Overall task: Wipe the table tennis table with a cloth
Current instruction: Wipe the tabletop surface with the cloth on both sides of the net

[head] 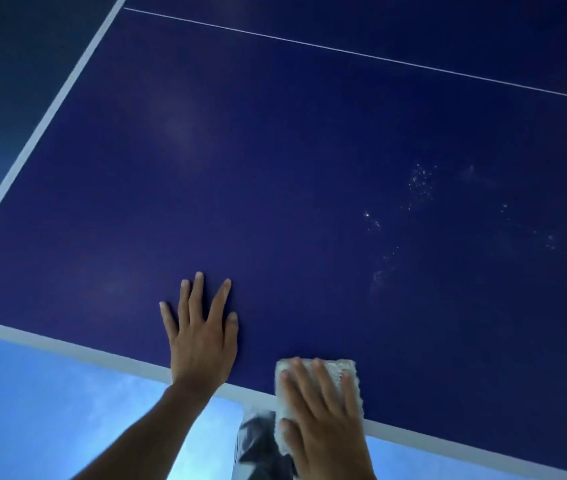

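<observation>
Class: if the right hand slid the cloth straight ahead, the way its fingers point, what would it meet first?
Probably only bare blue table: the right hand on the cloth would pass between the left hand and the white specks, before the thin white line.

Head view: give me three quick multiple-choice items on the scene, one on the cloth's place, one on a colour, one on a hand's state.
1. Where does the cloth lie on the table?
A. at the near edge, across the white border
B. on the thin centre line
C. at the far left corner

2. What colour is the table's top?
A. green
B. dark blue
C. red

3. How is the left hand?
A. gripping the cloth
B. curled in a fist
C. pressed flat on the table

Answers:
1 A, the cloth straddles the white border under the right hand.
2 B, the top is dark blue with white lines.
3 C, it lies flat beside the cloth, holding nothing.
</observation>
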